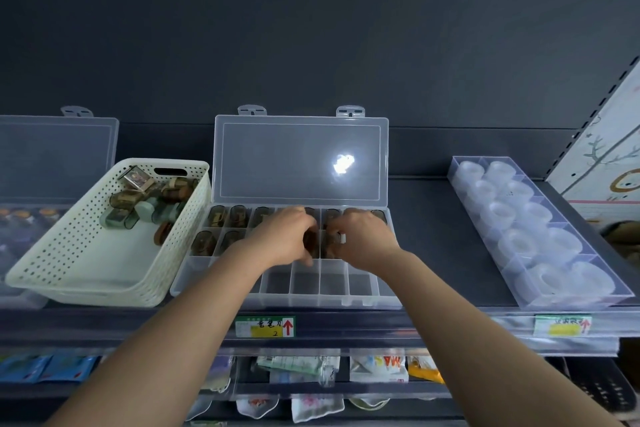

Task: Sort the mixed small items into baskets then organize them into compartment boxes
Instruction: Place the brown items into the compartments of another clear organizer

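On the dark shop shelf (433, 218), left hand (287, 236) and right hand (363, 239) pinch small brown plastic cases (310, 242) over the clear plastic compartment box (304, 300). Cases seem light, hard, slippery; hold their sides.

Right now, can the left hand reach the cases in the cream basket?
Probably yes: the cases lie in the open-topped basket beside the compartment box, nothing between, though the left hand grips a brown case.

Shelf-edge label (265, 326): handwritten "2", red up-arrow.
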### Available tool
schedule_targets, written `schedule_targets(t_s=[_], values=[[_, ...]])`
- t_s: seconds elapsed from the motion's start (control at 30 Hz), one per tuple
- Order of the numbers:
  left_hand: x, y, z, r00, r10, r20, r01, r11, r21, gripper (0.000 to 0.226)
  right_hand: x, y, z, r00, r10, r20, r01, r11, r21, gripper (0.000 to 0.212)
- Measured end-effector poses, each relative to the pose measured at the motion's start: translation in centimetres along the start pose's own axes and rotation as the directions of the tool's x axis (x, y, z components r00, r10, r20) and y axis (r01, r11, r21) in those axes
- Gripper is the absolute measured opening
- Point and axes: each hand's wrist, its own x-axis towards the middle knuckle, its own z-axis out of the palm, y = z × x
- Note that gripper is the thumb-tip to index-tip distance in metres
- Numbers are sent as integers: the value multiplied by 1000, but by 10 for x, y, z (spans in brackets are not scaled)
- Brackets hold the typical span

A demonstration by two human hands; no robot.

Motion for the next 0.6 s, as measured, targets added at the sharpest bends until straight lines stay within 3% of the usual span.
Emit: schedule_targets(t_s=[0.13, 0.27, 0.43, 0.6], values=[[-1, -1, 4, 1000, -1, -4, 1, 1000, -8, 34, 0, 3, 1, 1000, -6, -10, 6, 1000, -18, 21], [-4, -1, 3, 1000, -2, -22, 1, 1000, -22, 40, -2, 5, 3, 999, -25, -24, 25, 999, -27, 21], [-17, -10, -6, 983, -27, -182, 21, 999, -34, 44, 4, -3, 7, 992, -45, -119, 47, 999, 19, 22], [-48, -45, -28, 933, -114, -342, 129, 991, 22, 34, 21, -41, 7, 970, -171, -174, 184, 981, 58, 24]])
